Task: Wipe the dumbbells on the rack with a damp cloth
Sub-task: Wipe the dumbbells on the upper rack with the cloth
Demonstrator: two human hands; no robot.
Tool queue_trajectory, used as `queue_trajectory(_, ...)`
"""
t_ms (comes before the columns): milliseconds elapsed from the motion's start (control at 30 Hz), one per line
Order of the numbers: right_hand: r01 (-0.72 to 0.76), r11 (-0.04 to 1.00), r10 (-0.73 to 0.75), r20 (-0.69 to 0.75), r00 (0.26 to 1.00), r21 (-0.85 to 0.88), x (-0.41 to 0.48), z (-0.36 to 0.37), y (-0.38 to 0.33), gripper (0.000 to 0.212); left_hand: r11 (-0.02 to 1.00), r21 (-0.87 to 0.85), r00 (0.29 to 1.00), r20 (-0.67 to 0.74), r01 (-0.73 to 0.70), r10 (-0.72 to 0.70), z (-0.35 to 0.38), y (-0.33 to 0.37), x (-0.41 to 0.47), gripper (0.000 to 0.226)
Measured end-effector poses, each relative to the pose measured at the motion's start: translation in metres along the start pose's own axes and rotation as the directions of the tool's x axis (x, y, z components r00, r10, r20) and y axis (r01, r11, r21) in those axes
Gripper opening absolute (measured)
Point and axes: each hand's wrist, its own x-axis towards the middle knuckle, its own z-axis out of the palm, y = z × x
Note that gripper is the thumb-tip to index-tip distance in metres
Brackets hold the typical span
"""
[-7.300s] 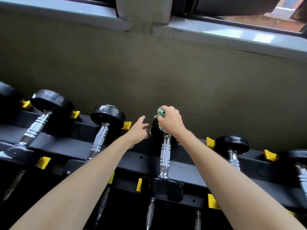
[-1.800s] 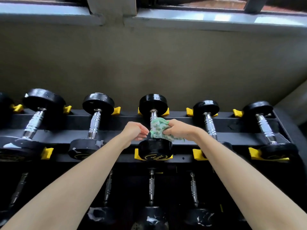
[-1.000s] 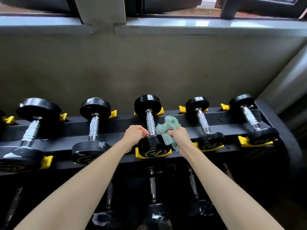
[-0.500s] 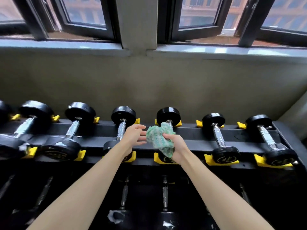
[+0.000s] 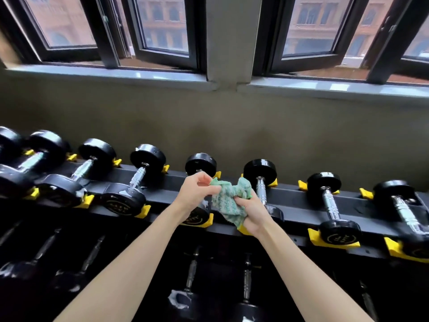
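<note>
Now | left hand pinches cloth | right hand grips it

Green-white mottled cloth, black dumbbells

black-framed windows, pale sill, drab wall

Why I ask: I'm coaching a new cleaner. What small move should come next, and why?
Probably release the left hand and bring the cloth down on the nearest handle: both hands hold it bunched, the right hand gripping, apparently wiping nothing.
</note>
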Motion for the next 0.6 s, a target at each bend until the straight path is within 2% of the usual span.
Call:
queue_trajectory(100,0.066,0.994,-0.075,-0.106,0.992,-0.088,0.005,0.012,-0.002,0.045,0.993,-0.111,0.999,0.02,-0.03,0.033,-0.012,0.005,0.01,0.021)
queue_trajectory(167,0.067,0.98,-0.107,-0.216,0.971,-0.185,0.009,0.024,0.0,0.037,0.988,-0.111,0.994,0.002,-0.109,0.11,-0.019,0.007,0.017,0.02)
queue_trajectory(233,0.006,0.976,-0.072,-0.298,0.952,-0.218,0.015,0.04,0.003,0.029,0.98,-0.062,0.981,0.023,-0.19,0.192,-0.026,0.01,0.024,0.02)
queue_trajectory(267,-0.015,0.984,-0.038,-0.294,0.955,-0.177,0.019,0.05,0.004,0.028,0.973,-0.03,0.971,0.055,-0.231,0.232,-0.03,0.012,0.027,0.021)
queue_trajectory(333,-0.027,0.999,0.037,-0.257,0.966,0.042,0.026,0.068,0.002,0.03,0.955,0.029,0.947,0.145,-0.294,0.287,-0.039,0.013,0.034,0.022)
queue_trajectory(400,-0.006,0.943,0.063,-0.161,0.985,0.334,0.027,0.082,-0.001,0.034,0.942,0.103,0.93,0.224,-0.32,0.292,-0.052,0.014,0.043,0.017)
queue_trajectory(433,-0.008,0.905,0.051,-0.088,0.995,0.425,0.025,0.086,-0.003,0.04,0.939,0.136,0.928,0.25,-0.317,0.277,-0.058,0.014,0.047,0.014)
queue_trajectory(467,-0.025,0.89,0.036,-0.016,0.999,0.455,0.024,0.091,-0.003,0.048,0.943,0.147,0.926,0.283,-0.298,0.249,-0.066,0.013,0.051,0.012)
queue_trajectory(533,-0.05,0.923,0.023,0.074,0.997,0.381,0.02,0.101,-0.004,0.055,0.974,0.069,0.912,0.37,-0.216,0.176,-0.077,0.013,0.053,0.011)
queue_trajectory(600,-0.026,0.957,0.012,0.052,0.999,0.289,0.022,0.11,0.001,0.034,0.992,-0.076,0.895,0.428,-0.105,0.127,-0.084,0.014,0.054,0.014)
